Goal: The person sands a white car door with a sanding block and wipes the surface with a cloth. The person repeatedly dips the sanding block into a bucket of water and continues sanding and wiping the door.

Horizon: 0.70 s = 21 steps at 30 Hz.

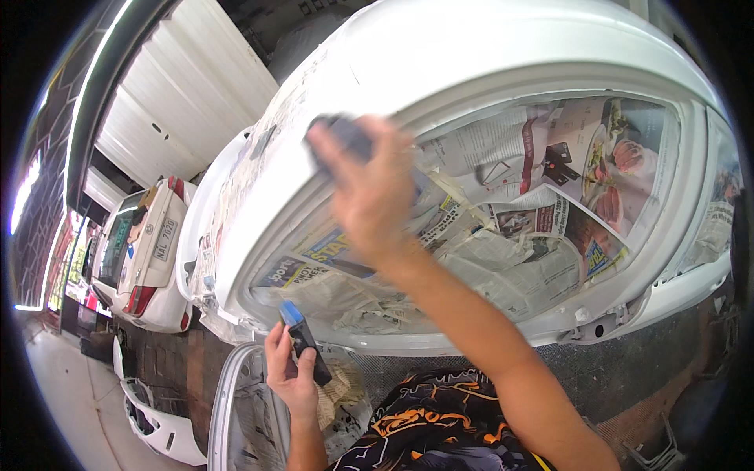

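Block (352,135), dark gray and blurred, is in the right hand (377,188), fingers and thumb on opposite sides, grip closed around it; it sits at the white roof edge of a car (471,39), above the upper left corner of the papered window, blur hides whether it actually touches. Right forearm crosses in front of the window from lower right. Left hand (292,373) grasps a slim black case (308,353) with a blue end (290,313), thumb one side, fingers other, held tilted, blue end up, near the window's lower left corner; contact with car unclear. Window covered with newspaper (518,263), overlapping sheets, some crumpled, food photos on the right part. More paper along the car's left end. Below the left hand, a curved silver frame (225,396) beside the left forearm, paper next to it. Lower left, white bumper (169,432) on the floor (177,357). Farther left, second white car (153,271), red tail lights, near a white ribbed panel (184,94). Person's shirt (440,424): black, orange print, bottom center.
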Tool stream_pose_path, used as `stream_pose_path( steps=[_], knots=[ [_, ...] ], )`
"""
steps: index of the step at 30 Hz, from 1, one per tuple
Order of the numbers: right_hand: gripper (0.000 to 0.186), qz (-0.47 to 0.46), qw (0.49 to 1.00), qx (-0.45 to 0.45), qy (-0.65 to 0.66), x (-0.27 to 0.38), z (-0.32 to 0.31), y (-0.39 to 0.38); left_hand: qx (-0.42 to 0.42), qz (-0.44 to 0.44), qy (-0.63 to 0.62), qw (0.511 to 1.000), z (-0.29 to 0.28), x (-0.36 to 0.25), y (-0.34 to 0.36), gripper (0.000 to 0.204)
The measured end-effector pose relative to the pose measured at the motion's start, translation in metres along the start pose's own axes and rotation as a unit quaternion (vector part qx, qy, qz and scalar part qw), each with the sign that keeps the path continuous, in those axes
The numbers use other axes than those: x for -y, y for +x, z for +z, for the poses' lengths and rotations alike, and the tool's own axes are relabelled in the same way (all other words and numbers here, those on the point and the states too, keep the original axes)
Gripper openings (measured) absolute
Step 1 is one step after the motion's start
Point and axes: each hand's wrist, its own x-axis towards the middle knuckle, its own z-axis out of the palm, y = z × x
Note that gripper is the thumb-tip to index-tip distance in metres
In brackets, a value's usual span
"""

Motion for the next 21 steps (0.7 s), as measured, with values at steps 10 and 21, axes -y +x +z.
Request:
stream_pose_path(
  steps=[10, 21],
  knots=[
    [0.041, 0.172, 0.969, -0.106, 0.141, -0.098, -0.154, 0.03, -0.01, 0.433, 0.287, 0.854, 0.095, -0.07, 0.143, 0.044],
    [0.035, 0.709, 0.69, 0.137, 0.033, -0.138, -0.412, -0.328, -0.032, 0.622, 0.381, 0.683, 0.159, -0.081, 0.219, 0.043]
  ],
)
